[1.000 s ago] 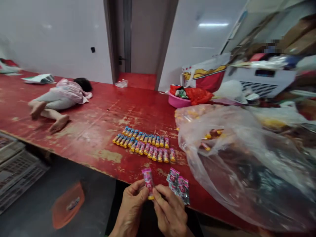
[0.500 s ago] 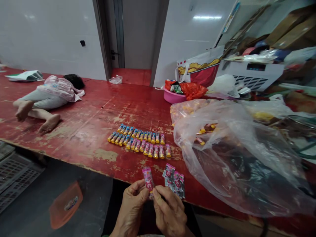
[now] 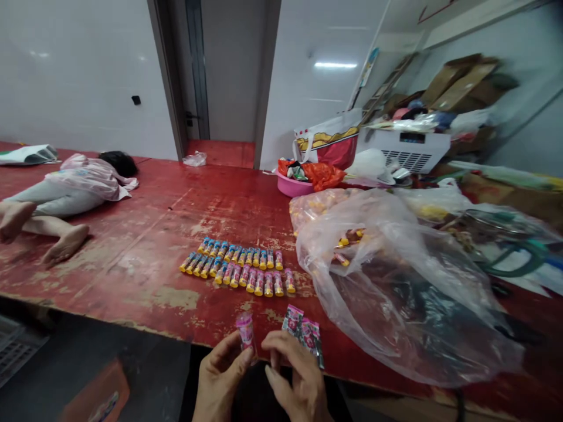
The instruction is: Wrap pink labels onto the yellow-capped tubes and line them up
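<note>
My left hand (image 3: 219,373) pinches a small clear tube (image 3: 246,332) with a pink top and pink printing, held upright just over the table's front edge. My right hand (image 3: 298,375) is a little to the right of it, thumb and fingers apart, with nothing visible in them. Just beyond its fingers lie flat pink-and-black packets (image 3: 311,336). Farther back on the red table (image 3: 149,246), two rows of small tubes (image 3: 243,275) are lined up. Blue labels are on the left part of the rows, pink ones on the right, with yellow ends towards me.
A big clear plastic bag (image 3: 396,305) with more tubes covers the table's right side. Behind it stand a pink basin (image 3: 294,186) and a printed carrier bag (image 3: 334,146). A person (image 3: 83,184) lies at the left. An orange stool (image 3: 99,395) is below the edge.
My right hand has let go of the tube and moved slightly right, its fingers spreading. My left hand keeps hold of the tube. The camera view has shifted to the right and up.
</note>
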`<state>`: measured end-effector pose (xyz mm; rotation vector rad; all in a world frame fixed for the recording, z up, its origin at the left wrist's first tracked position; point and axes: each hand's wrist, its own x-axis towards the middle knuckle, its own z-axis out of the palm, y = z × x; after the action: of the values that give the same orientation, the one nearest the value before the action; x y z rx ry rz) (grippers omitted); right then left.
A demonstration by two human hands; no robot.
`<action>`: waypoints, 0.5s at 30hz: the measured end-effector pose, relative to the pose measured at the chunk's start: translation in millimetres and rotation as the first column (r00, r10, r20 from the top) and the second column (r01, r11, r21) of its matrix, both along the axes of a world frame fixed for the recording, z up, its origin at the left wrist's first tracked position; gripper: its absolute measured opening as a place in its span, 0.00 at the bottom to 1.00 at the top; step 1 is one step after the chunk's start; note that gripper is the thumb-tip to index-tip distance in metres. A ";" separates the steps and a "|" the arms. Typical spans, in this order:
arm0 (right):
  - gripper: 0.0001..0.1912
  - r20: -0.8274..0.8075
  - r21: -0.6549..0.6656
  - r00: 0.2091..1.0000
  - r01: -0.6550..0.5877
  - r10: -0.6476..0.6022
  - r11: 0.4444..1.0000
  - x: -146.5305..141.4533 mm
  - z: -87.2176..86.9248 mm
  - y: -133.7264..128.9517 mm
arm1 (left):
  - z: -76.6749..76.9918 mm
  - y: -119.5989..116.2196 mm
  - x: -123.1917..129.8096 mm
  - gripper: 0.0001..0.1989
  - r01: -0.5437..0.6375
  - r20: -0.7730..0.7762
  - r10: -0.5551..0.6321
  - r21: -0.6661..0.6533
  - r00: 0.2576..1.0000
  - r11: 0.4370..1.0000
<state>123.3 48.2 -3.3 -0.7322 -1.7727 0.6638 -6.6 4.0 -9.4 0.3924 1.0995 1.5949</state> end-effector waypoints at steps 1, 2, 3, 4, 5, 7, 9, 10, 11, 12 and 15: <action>0.08 -0.016 -0.153 0.999 -0.039 0.037 0.988 0.7 1.6 1.9 | -0.7 0.6 1.3 0.19 -0.015 -0.057 0.016 0.017 0.998 1.000; 0.10 -0.044 -0.309 0.997 -0.073 0.063 0.948 1.0 3.2 3.7 | -1.1 1.2 3.5 0.20 -0.030 -0.103 0.034 0.038 0.994 0.999; 0.11 -0.081 -0.444 0.993 -0.109 0.081 0.889 0.9 4.8 5.3 | -1.4 1.8 6.5 0.20 -0.045 -0.141 0.054 0.061 0.989 0.997; 0.13 -0.118 -0.547 0.988 -0.145 0.095 0.825 0.3 6.4 6.9 | -1.7 2.4 9.7 0.20 -0.063 -0.177 0.076 0.082 0.981 0.995; 0.13 -0.153 -0.616 0.983 -0.176 0.103 0.768 -0.6 8.1 8.6 | -2.2 3.0 12.8 0.21 -0.074 -0.208 0.093 0.096 0.974 0.993; 0.11 -0.201 -0.692 0.973 -0.224 0.114 0.686 -1.6 11.7 14.2 | -4.7 4.2 17.2 0.23 -0.078 -0.243 0.102 0.106 0.965 0.991; 0.11 -0.186 -0.716 0.977 -0.208 0.105 0.666 0.3 15.5 26.1 | -10.3 5.4 17.7 0.26 -0.066 -0.262 0.090 0.098 0.961 0.993; 0.11 -0.121 -0.714 0.989 -0.150 0.090 0.684 3.0 17.3 35.5 | -14.2 5.9 16.5 0.26 -0.066 -0.271 0.086 0.083 0.959 0.994; 0.12 -0.018 -0.696 0.998 -0.058 0.063 0.716 6.8 18.9 47.3 | -18.7 6.3 14.5 0.26 -0.075 -0.286 0.090 0.064 0.954 0.995; 0.13 0.105 -0.659 0.994 0.053 0.021 0.751 11.6 20.1 61.4 | -23.5 6.7 12.1 0.26 -0.093 -0.304 0.102 0.044 0.947 0.995; 0.13 0.424 -0.488 0.896 0.351 -0.135 0.799 28.2 19.8 111.9 | -36.4 8.1 5.6 0.24 -0.140 -0.326 0.137 0.016 0.935 0.990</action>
<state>151.4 160.1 16.5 -1.5566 -1.7746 0.9183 -1.0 12.0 -45.8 0.6018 1.4109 1.6870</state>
